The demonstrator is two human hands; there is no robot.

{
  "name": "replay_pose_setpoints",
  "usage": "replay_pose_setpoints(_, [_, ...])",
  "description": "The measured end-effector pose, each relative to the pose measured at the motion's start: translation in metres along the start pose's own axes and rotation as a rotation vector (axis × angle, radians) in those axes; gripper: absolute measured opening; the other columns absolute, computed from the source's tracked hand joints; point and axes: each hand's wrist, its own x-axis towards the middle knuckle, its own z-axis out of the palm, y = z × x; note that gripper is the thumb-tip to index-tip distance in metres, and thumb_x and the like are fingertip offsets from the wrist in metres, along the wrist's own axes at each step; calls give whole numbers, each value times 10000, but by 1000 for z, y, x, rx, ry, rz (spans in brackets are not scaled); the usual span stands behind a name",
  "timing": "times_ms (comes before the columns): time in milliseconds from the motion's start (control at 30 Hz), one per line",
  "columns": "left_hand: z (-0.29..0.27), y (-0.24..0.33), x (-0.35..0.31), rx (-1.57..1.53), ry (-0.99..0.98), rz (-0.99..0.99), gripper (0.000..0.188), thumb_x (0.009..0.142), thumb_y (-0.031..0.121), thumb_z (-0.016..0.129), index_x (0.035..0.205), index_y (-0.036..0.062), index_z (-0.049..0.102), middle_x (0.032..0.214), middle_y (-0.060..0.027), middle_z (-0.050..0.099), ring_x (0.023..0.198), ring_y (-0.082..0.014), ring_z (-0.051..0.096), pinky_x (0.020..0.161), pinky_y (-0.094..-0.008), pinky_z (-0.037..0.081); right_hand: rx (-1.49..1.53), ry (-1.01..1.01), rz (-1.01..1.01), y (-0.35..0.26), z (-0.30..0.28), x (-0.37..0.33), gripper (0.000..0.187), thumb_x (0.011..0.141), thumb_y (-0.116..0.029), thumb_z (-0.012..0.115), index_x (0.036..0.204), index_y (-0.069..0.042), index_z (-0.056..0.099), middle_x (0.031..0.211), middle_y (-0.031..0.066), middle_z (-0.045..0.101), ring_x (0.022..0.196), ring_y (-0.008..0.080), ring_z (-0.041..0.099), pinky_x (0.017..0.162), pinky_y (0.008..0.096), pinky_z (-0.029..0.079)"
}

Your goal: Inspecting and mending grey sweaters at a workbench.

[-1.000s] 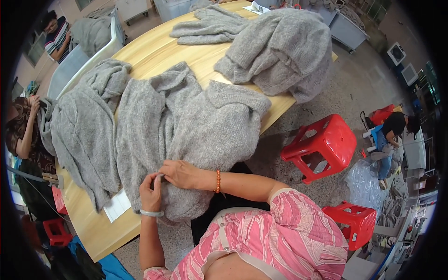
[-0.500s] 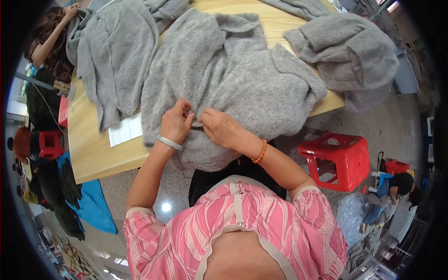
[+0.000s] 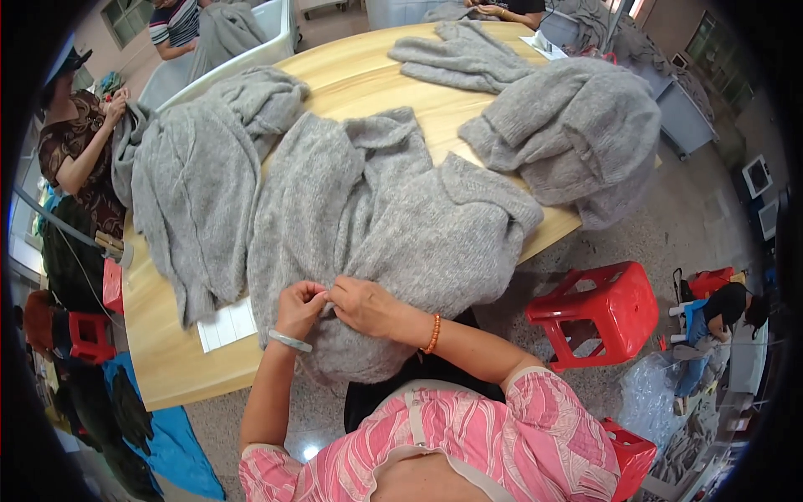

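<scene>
A fuzzy grey knit sweater (image 3: 435, 226) is spread in front of me, its lower part hanging over the near edge of the wooden table (image 3: 351, 75). My left hand (image 3: 299, 309), with a pale bangle at the wrist, pinches the knit near its lower edge. Close against it, my right hand (image 3: 365, 308), with an orange bead bracelet, grips the same sweater with curled fingers. The fingertips of both hands nearly meet. Whether something small sits between them is hidden.
Other grey knit garments lie left (image 3: 196, 192) and right (image 3: 577, 134). A paper sheet (image 3: 227, 326) is partly under the knit. A red stool (image 3: 598, 314) stands at right. A person (image 3: 79, 159) works at the far left; others sit farther off.
The view has tilted up, so the table and sweater appear lower and more of the room shows. My hands have drawn closer together, still on the knit.
</scene>
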Motion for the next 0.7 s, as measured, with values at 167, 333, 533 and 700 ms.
replay_pose_setpoints(167, [-10, 1, -1, -432, -152, -122, 117, 845, 90, 666, 903, -1, 621, 785, 1, 621, 677, -54, 527, 618, -190, 415, 11, -11, 47, -5, -3, 6, 88, 776, -35, 563, 844, 5, 524, 839, 158, 519, 786, 344, 573, 684, 417, 483])
replay_pose_setpoints(333, [-15, 5, 0, -575, -223, -213, 148, 857, 94, 648, 952, -15, 614, 850, -14, 624, 753, -58, 526, 696, -183, 411, 74, 24, 31, -7, -5, 9, 110, 778, -11, 568, 867, -11, 503, 833, 161, 518, 783, 347, 573, 682, 419, 483])
replay_pose_setpoints(533, [-15, 19, -6, -699, -252, -236, 180, 884, 99, 615, 1013, -26, 604, 903, -4, 622, 811, -57, 533, 742, -182, 416, 145, 111, 52, -10, -7, 10, 186, 797, -41, 591, 967, -18, 519, 875, 168, 555, 826, 356, 593, 696, 410, 497])
replay_pose_setpoints(700, [-15, 5, -1, -733, -353, -249, 199, 907, 126, 590, 1039, -22, 611, 965, -32, 645, 889, -70, 568, 816, -189, 429, 112, 71, 73, -8, -7, 6, 218, 797, -59, 597, 999, -14, 526, 890, 171, 559, 816, 360, 601, 688, 412, 504])
